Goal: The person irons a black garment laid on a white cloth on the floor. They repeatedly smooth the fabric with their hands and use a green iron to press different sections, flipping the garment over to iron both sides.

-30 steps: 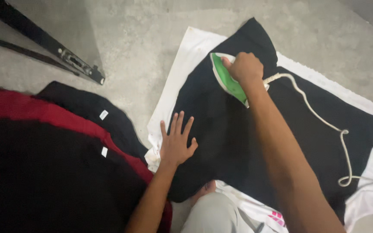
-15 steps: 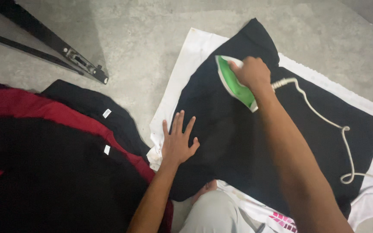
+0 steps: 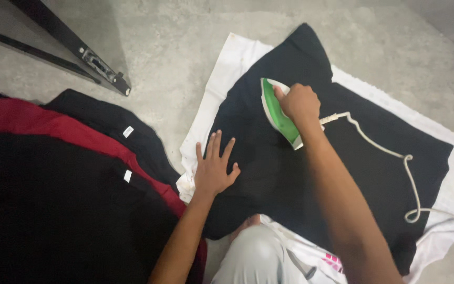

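A black garment [image 3: 363, 152] lies spread over a white cloth [image 3: 222, 89] on the concrete floor. My right hand [image 3: 299, 103] grips the handle of a green and white iron [image 3: 275, 112] that rests on the garment's upper middle. A white cord [image 3: 395, 158] trails from the iron to the right across the fabric. My left hand [image 3: 214, 168] lies flat with fingers spread on the garment's left edge, where it meets the white cloth.
A pile of black and red clothes [image 3: 53, 173] with small white tags lies to the left. A black metal stand leg [image 3: 74, 47] crosses the floor at the upper left. My knee in light trousers [image 3: 258, 257] is at the bottom.
My right hand has slid the iron a little down and to the left over the garment. My left hand has stayed flat in the same place.
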